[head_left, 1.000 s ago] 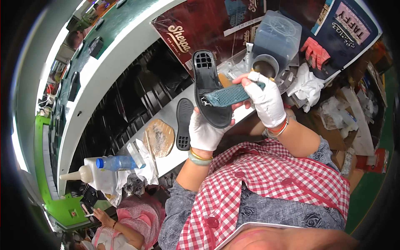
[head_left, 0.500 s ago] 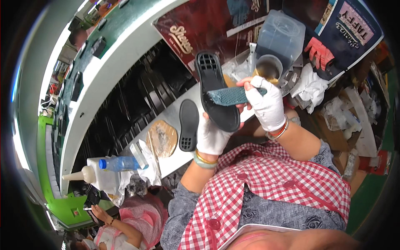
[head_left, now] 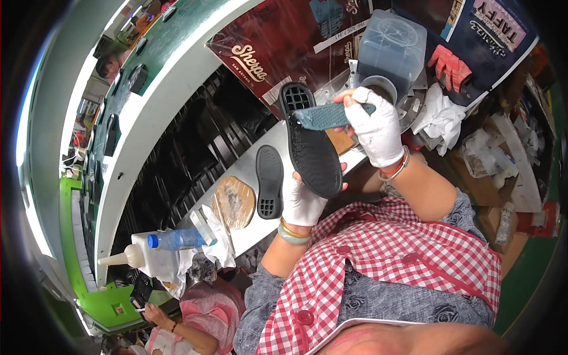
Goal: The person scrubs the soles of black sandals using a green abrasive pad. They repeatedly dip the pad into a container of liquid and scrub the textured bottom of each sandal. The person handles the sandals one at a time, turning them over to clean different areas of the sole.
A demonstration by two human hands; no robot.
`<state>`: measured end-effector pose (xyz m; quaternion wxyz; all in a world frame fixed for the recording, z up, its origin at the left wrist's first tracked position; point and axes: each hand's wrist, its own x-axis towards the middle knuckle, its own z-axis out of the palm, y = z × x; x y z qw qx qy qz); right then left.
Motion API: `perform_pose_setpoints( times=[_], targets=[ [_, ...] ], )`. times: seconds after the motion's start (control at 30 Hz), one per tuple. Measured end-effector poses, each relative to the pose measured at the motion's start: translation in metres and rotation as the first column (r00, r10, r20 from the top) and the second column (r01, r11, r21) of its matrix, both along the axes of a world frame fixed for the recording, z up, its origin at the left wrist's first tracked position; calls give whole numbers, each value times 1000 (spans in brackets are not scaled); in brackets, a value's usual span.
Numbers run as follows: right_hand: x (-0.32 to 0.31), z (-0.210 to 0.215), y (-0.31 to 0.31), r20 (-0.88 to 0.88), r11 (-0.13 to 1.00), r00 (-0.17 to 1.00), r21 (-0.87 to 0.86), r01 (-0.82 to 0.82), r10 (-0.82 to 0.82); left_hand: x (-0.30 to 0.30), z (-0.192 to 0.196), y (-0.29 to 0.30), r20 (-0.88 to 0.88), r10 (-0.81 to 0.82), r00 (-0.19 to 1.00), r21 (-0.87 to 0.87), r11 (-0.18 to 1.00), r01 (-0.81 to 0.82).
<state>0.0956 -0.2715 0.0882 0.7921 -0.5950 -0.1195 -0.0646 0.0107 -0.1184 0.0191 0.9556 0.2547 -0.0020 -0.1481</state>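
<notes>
In my white-gloved left hand [head_left: 303, 202] is a black shoe sole [head_left: 316, 157], gripped near its rounded lower end and tilted up, its inner side facing me. A grid of square hollows shows at the sole's far end. My right hand [head_left: 376, 127], also in a white glove with bare fingertips, is closed around a flat teal tool with a dimpled surface [head_left: 331, 117]. The tool's tip lies over the sole, just below the grid; whether it touches is hard to tell. A second black sole [head_left: 270, 180] rests on the bench left of my left hand.
Left on the white bench [head_left: 251, 235] are a plastic-wrapped brown disc [head_left: 235, 202], a blue-capped bottle [head_left: 177, 239] and a spouted white container [head_left: 151, 255]. Beyond my right hand stand a cup [head_left: 381, 86], a clear tub [head_left: 390, 50] and dark red boxes [head_left: 266, 41]. Another person's arm [head_left: 189, 337] shows lower left.
The tool has shifted up the sole toward its grid end with my right hand. The held sole has turned slightly, baring more of its lower part. The whole view has shifted a little.
</notes>
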Motion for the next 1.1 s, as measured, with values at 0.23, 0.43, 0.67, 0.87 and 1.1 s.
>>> perform_pose_setpoints(
  times=[0.23, 0.43, 0.67, 0.87, 1.1],
  targets=[
    [2, 9, -9, -93, 990, 994, -120, -72, 61, -3, -3, 1, -6, -15, 1000, -11, 1000, 15],
    [-16, 3, -10, -206, 977, 968, -126, -170, 141, 6, -6, 1, 0, -15, 1000, -79, 997, 15],
    [-28, -3, -10, -257, 963, 946, -133, -236, 197, 9, -2, -2, -50, 23, 999, -64, 998, -26],
    [-38, -1, -10, -332, 936, 915, -181, -302, 231, 10, -18, 6, -152, 26, 988, -11, 1000, -28],
    [-43, -14, -8, -191, 887, 914, -238, -396, 358, 7, -15, 5, -308, 108, 945, 90, 992, -84]
  ],
)
